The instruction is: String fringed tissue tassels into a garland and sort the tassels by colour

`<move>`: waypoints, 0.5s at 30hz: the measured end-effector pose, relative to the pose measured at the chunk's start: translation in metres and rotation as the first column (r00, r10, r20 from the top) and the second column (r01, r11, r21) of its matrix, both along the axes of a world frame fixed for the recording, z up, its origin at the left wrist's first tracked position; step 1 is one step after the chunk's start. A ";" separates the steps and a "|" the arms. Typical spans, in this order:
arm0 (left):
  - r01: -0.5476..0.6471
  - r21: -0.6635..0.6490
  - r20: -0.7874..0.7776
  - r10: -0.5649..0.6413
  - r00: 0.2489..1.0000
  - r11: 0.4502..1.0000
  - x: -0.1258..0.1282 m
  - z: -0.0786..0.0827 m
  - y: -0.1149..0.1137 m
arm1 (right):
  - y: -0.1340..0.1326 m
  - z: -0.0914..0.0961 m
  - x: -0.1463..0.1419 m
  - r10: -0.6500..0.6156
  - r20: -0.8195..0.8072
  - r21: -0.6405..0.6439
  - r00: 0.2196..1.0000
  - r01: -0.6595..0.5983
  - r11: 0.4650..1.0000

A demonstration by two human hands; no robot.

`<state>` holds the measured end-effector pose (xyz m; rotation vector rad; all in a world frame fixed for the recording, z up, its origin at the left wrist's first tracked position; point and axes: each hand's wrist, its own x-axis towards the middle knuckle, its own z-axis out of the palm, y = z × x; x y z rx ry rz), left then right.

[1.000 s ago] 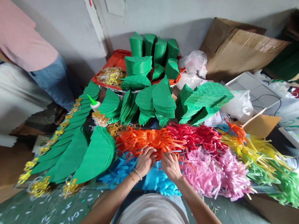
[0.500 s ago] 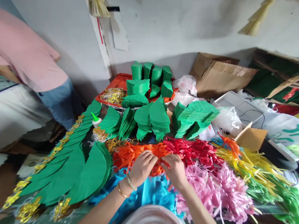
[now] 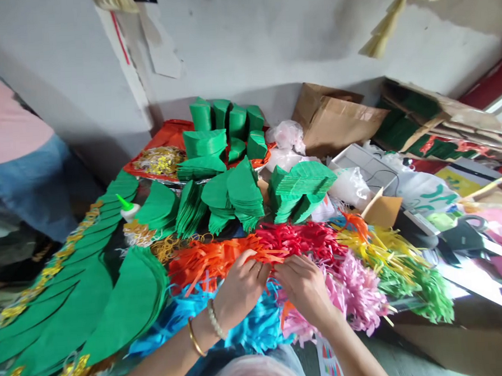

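My left hand, with bracelets on its wrist, and my right hand meet at the table's front. Both are closed with pinched fingers on an orange paper tassel. Its strips stick out above the fingers, and an orange end shows below my right hand; the middle is hidden. Behind the hands lie piles of orange tassels and red tassels. Blue tassels lie beneath my left hand, and pink tassels beside my right.
Green paper stacks stand behind the tassels; a row of green cutouts runs along the left. A glue bottle, yellow tassels, a cardboard box and a black tape dispenser lie around. A person stands at far left.
The view has swung right, so things sit further left. Both hands stay together, and orange strips now show above the fingers. The person at left is partly out of view.
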<state>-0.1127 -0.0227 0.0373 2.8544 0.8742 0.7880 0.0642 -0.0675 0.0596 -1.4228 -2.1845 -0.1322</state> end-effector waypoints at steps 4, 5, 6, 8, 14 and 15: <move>0.088 -0.155 0.174 -0.061 0.983 0.984 0.022 0.009 0.003 | -0.013 0.014 0.027 -0.046 -0.146 -0.020 0.988 0.044 0.999; 0.115 -0.216 0.207 -0.070 0.976 0.970 0.028 0.010 0.005 | -0.015 0.014 0.035 -0.045 -0.160 -0.030 0.986 0.041 0.999; 0.136 -0.270 0.222 -0.076 0.972 0.953 0.035 0.010 0.005 | -0.016 0.013 0.042 -0.048 -0.168 -0.047 0.985 0.041 0.998; 0.152 -0.343 0.206 -0.083 0.975 0.927 0.051 0.010 0.006 | -0.017 0.010 0.059 -0.060 -0.178 -0.103 0.982 0.042 0.994; 0.072 -0.473 0.134 -0.009 0.991 0.878 0.121 -0.001 0.004 | -0.009 -0.005 0.129 -0.042 -0.270 -0.255 0.962 -0.030 0.966; 0.058 -0.497 0.133 0.010 0.991 0.866 0.137 -0.004 0.003 | -0.007 -0.009 0.144 -0.033 -0.295 -0.245 0.955 -0.042 0.969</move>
